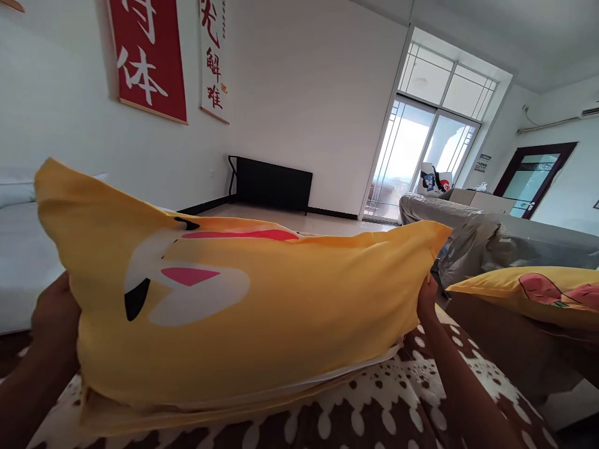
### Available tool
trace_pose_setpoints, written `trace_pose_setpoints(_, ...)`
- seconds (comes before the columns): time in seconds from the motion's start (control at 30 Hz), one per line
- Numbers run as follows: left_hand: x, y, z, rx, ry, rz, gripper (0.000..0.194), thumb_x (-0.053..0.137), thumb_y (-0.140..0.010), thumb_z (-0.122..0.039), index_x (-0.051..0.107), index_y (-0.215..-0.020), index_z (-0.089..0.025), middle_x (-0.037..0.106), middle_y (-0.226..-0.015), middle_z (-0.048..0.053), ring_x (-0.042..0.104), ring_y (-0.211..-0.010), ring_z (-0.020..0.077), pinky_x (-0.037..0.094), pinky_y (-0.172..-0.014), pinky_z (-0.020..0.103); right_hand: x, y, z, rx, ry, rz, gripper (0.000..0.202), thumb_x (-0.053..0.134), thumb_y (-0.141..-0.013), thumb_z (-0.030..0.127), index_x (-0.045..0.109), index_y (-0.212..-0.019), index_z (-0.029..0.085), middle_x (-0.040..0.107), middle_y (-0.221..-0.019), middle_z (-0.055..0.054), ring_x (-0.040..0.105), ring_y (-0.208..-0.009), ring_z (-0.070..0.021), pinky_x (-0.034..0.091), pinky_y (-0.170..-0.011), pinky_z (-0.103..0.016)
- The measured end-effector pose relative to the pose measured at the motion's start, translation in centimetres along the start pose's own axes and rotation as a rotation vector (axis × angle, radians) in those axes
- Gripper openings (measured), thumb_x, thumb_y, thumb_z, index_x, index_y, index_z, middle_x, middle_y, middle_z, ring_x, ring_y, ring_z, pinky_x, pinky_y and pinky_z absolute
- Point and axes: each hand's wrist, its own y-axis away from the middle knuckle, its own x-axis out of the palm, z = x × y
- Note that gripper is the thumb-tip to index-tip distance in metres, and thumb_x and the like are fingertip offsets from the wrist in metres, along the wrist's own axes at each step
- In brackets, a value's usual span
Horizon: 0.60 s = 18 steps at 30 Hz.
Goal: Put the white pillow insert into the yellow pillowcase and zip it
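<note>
You hold the yellow pillow (pixel 243 312) up in front of you, broadside, its cartoon-face print turned upward. It spans almost the whole view, above a brown spread with white dots (pixel 374 405). A white inner edge shows along the pillow's lower seam, so the case seems not quite squared over its filling; judged from that, the filling is in and the straightening and laying down are left.

Your left hand (pixel 56 324) grips the pillow's left end; fingers are hidden behind the fabric, so how they close cannot be told beyond the hold itself. Your right hand (pixel 427 298) pinches the right corner, fingers closed narrow on the cloth.

A second yellow pillow (pixel 524 293) lies to the right, well apart, on a brown support.

Room, in descending order: white walls, a tall glazed balcony door (pixel 421 156), a grey covered sofa (pixel 491 240), a low black frame (pixel 274 184) against the far wall, a red hanging banner (pixel 150 56), a white scroll (pixel 214 59) beside it.
</note>
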Motion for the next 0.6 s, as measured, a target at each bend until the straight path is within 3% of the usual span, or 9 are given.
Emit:
trace_pose_setpoints(0.13, 0.3, 2.0, -2.7, -0.06, 0.041, -0.007, 0.018, 0.049, -0.05, -0.031, 0.035, -0.053, -0.019, 0.025, -0.046, -0.006, 0.023, -0.051, 0.0054, 0.017, -0.043, 0.016, 1.0, 0.0, 0.5, 0.006, 0.009, -0.01, 0.041, 0.061, -0.068, 0.054, 0.041, -0.06, 0.02, 0.036, -0.054, 0.007, 0.031, -0.054, -0.0091, 0.028, -0.049, -0.023)
trace_pose_setpoints(0.27, 0.6, 3.9, -5.1, -0.103, -0.037, -0.071, 0.024, 0.049, -0.049, -0.04, 0.038, -0.051, -0.019, 0.03, -0.044, -0.005, 0.025, -0.05, 0.0058, 0.015, -0.042, 0.016, 0.6, -0.1, 0.8, 0.032, -0.002, 0.007, 0.041, 0.061, -0.067, 0.057, 0.046, -0.063, 0.019, 0.041, -0.056, 0.006, 0.034, -0.055, -0.0101, 0.03, -0.049, -0.024)
trace_pose_setpoints(0.4, 0.8, 4.0, -5.6, -0.111, -0.169, -0.117, 0.031, 0.052, -0.047, -0.048, 0.039, -0.05, -0.019, 0.035, -0.045, -0.003, 0.032, -0.05, 0.008, 0.018, -0.04, 0.016, 0.1, -0.5, 0.2, 0.061, -0.017, 0.036, 0.041, 0.064, -0.066, 0.057, 0.049, -0.068, 0.019, 0.045, -0.059, 0.005, 0.038, -0.057, -0.0113, 0.033, -0.052, -0.024)
trace_pose_setpoints(0.6, 0.9, 3.9, -5.4, -0.115, -0.088, -0.115, 0.036, 0.055, -0.045, -0.05, 0.04, -0.051, -0.019, 0.034, -0.049, -0.004, 0.032, -0.052, 0.0074, 0.018, -0.041, 0.017, 0.1, -0.7, -0.2, 0.076, -0.026, 0.03, 0.042, 0.064, -0.066, 0.058, 0.05, -0.068, 0.019, 0.046, -0.06, 0.005, 0.039, -0.057, -0.0114, 0.033, -0.052, -0.024)
